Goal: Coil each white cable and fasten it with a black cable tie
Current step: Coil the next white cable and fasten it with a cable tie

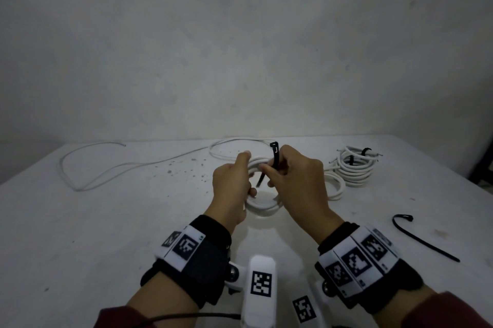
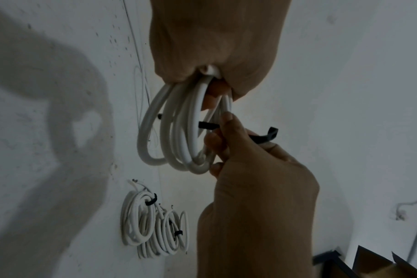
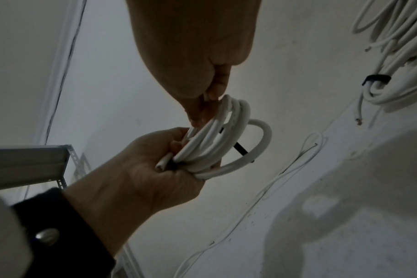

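Here: coiled white round cable (image 1: 262, 207) gripped in left hand (image 1: 231, 189).
Right hand (image 1: 296, 181) pinches thin black plastic cable tie (image 1: 274, 157) against that coil (tie head uppermost).

Speckled white table (image 1: 106, 221), grey wall (image 1: 240, 47), metal shelf frame (image 3: 36, 161) beside it.

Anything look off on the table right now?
Nothing damaged. One white cable lies uncoiled at the left. A spare black tie lies loose at the right. Dark specks dot the table.
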